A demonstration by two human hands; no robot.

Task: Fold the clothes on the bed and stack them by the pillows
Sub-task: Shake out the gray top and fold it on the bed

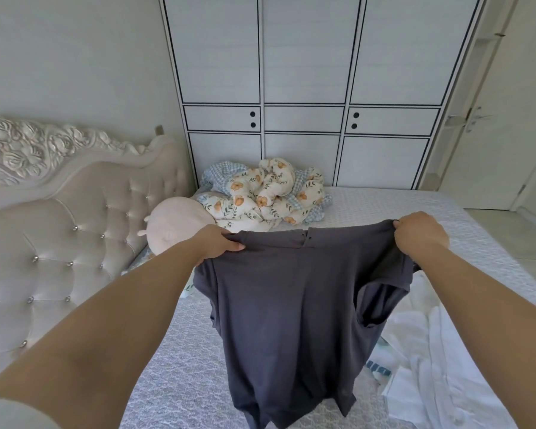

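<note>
Both hands were pinching the dark grey shirt (pixel 288 308) by its shoulders, the left hand (pixel 218 246) at centre frame and the right hand (pixel 421 235) to the right, so it hung unfolded above the bed (pixel 180 335). We judged the task barely begun: white clothes (pixel 440 360) lay loose at lower right, and we saw no folded stack by the pillow (pixel 180 224)

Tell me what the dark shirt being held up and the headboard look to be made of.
Dark grey shirt: soft matte knit, probably cotton jersey; it hangs limp and creases where the left hand and right hand pinch its shoulders. Headboard: glossy cream padding, likely faux leather, button-tufted with shiny studs, under a carved floral crest.
</note>
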